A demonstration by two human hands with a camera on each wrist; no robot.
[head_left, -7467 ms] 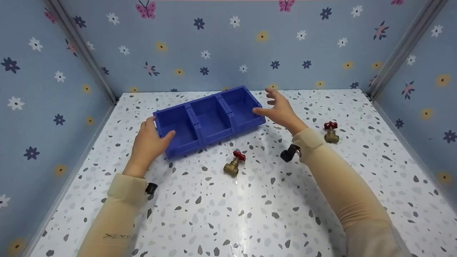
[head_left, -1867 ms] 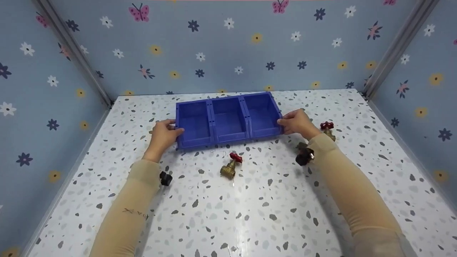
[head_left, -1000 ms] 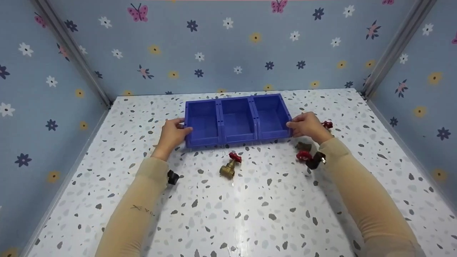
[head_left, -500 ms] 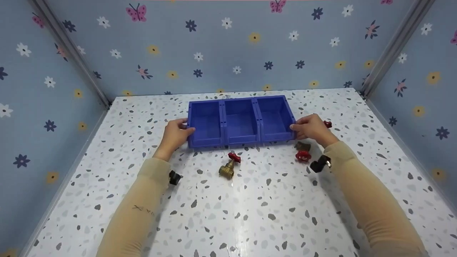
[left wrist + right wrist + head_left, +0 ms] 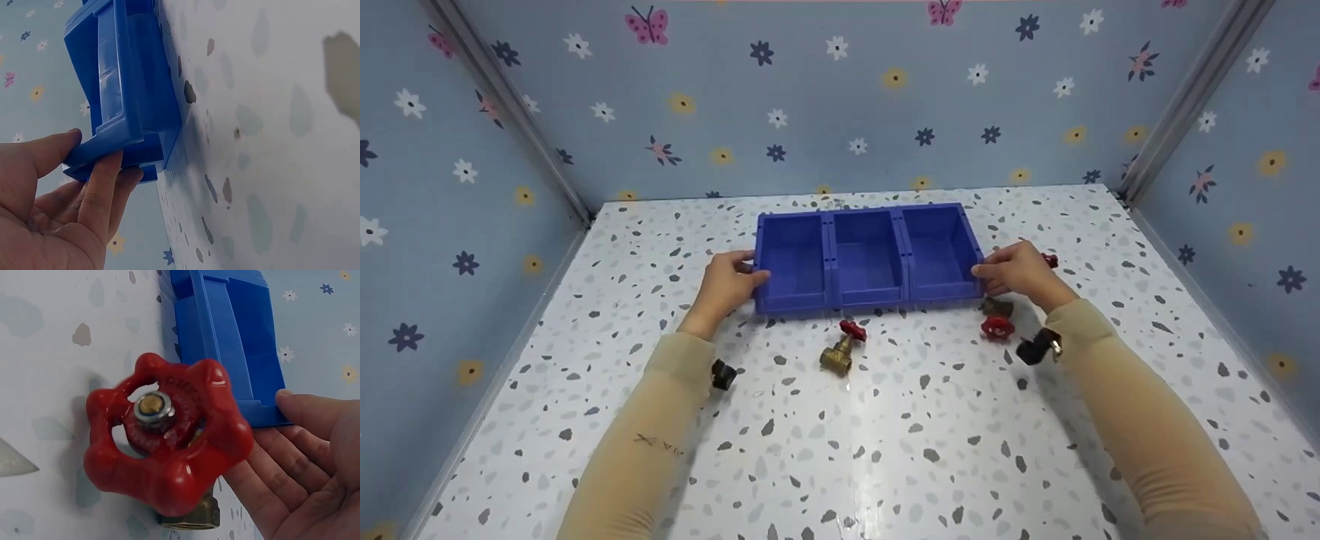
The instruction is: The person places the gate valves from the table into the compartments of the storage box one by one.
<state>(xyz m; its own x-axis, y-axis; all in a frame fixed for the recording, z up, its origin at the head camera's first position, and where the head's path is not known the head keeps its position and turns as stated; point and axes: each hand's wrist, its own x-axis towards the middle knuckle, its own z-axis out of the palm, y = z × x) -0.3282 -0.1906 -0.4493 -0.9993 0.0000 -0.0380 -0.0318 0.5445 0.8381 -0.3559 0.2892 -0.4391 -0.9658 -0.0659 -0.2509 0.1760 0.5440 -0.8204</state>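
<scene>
A blue plastic bin with three compartments [image 5: 866, 297] stands towards the back of the speckled table, its compartments bare inside. My left hand [image 5: 724, 286] grips its left end; in the left wrist view the thumb lies on the rim and the fingers [image 5: 101, 191] reach beneath it. At the right end, my right hand [image 5: 1021, 273] pinches the bin's wall [image 5: 225, 343], thumb on the rim. A brass gate valve with a red handwheel [image 5: 838, 360] lies before the bin. Below my right hand is a second valve [image 5: 997, 328], its handwheel [image 5: 174, 478] large in the right wrist view.
Behind my right hand a third valve's red handwheel [image 5: 1050, 260] shows, mostly hidden. A flower-patterned back wall [image 5: 810, 97] and side walls enclose the speckled table [image 5: 885, 465].
Earlier the bin stood slanted further left, with my right hand spread at its corner. Both hands have since moved it right and turned it straighter. Over the last half second it shifts barely towards me.
</scene>
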